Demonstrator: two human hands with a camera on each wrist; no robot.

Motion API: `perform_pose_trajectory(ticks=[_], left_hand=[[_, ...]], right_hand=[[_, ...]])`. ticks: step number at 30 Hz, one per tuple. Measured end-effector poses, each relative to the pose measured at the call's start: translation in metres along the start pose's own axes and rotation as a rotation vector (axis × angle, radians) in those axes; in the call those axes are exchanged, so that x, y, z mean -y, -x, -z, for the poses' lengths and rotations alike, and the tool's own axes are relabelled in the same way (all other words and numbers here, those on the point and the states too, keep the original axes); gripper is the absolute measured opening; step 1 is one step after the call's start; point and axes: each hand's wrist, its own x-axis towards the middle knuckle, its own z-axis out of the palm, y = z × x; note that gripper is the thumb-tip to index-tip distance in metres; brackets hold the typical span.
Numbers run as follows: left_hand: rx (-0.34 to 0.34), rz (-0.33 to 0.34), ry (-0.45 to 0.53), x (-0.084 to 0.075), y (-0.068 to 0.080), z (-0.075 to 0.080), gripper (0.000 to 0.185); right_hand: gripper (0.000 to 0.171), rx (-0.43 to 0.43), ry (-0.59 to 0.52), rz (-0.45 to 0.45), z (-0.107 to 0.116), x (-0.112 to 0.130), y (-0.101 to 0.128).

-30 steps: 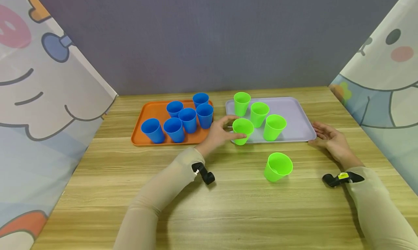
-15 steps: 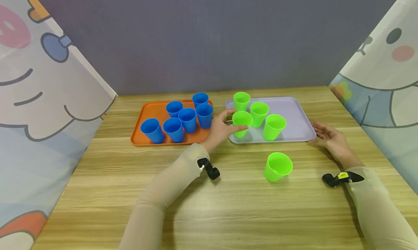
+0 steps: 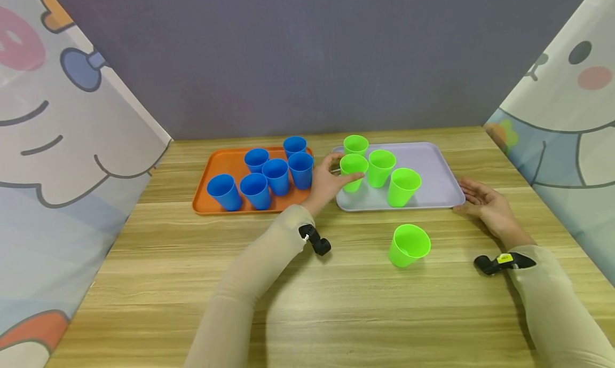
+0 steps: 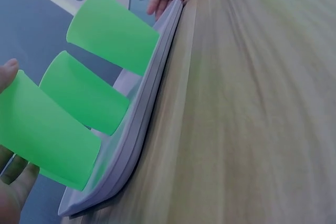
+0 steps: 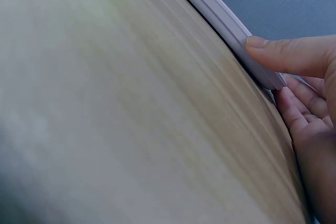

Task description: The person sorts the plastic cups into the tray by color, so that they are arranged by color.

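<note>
Five green cups [image 3: 404, 187], six blue cups [image 3: 276, 177]

Staged tabletop booth, likely a data-collection setup: wooden table [image 3: 336, 304], grey backdrop [image 3: 312, 58], cartoon-print curtains [image 3: 72, 133] on both sides, wrist-worn cameras [image 3: 314, 240].

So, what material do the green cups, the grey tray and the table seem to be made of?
The green cup in the left hand looks like thin matte plastic: one even colour, slightly translucent in the left wrist view. The grey tray, touched by the right hand, seems moulded plastic, with a smooth rounded rim. The table shows wood grain, possibly laminate.
</note>
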Motion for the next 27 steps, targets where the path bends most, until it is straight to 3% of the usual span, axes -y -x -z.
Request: perform_pose_trajectory(ticks=[16, 27], left_hand=[[-0.103, 0.033, -0.057, 0.013, -0.010, -0.005, 0.063], [-0.090, 0.064, -0.058, 0.015, -0.014, -0.006, 0.063]], right_hand=[[0.078, -0.004, 0.000, 0.012, 0.001, -0.002, -0.001], [0.077, 0.012, -0.046, 0.026, 0.002, -0.005, -0.003]])
